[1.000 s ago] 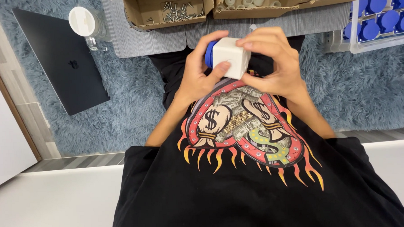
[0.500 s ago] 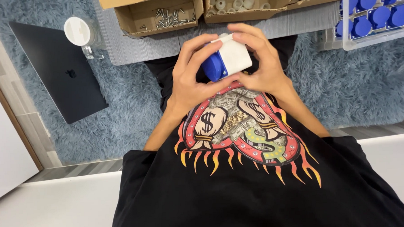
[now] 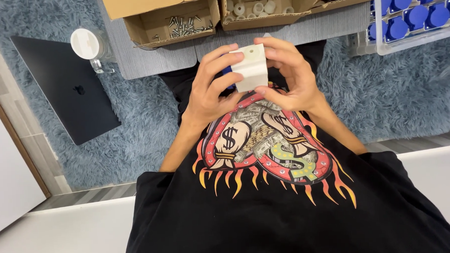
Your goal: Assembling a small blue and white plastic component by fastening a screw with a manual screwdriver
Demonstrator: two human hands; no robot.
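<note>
Both my hands hold a white block (image 3: 251, 68) with a small round hole in its top face, just above my lap. A blue part (image 3: 228, 71) shows behind it, mostly hidden by my fingers. My left hand (image 3: 211, 89) wraps the block from the left, fingers over its top edge. My right hand (image 3: 288, 74) grips it from the right, with the thumb under its lower edge. Below them is my black shirt with a flame and money-bag print (image 3: 265, 140).
A cardboard box of screws (image 3: 179, 23) and a box of white cylinders (image 3: 251, 8) stand on a grey board (image 3: 158, 61). A clear tray of blue caps (image 3: 410, 15) is at right. A dark laptop (image 3: 66, 87) and a white-lidded jar (image 3: 87, 44) lie on the blue rug.
The block has turned in my hands: its white face with the hole faces up, and the blue part is almost hidden behind my left fingers.
</note>
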